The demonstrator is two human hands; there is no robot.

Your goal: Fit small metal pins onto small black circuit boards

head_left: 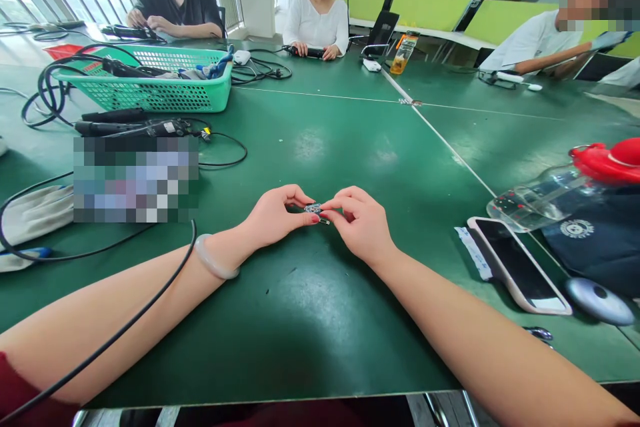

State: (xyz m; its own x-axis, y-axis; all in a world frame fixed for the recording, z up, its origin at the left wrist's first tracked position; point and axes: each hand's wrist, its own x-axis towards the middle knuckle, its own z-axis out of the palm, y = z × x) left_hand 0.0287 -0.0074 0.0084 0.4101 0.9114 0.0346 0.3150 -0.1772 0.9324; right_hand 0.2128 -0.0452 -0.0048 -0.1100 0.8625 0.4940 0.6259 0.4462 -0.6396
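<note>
Over the green table [320, 320], my left hand [277, 217] pinches a small dark piece with a light speckled pattern [313, 208] between thumb and fingers. From the other side, my right hand [363, 220] also has its thumb and fingertips closed on that piece. A little metallic end [325, 221] sticks out below, between the two hands. The piece is too small to name, and fingertips cover part of it. A pale bangle [216, 257] circles my left wrist, and a black cable [150, 310] runs across that forearm.
On the left are a green basket [165, 94] of cables, black devices [135, 126] and a glove [40, 214]. At right lie a phone [520, 264], a mouse [600, 300], a dark pouch [595, 234] and a red-lidded bottle [545, 194]. Several people sit across the table.
</note>
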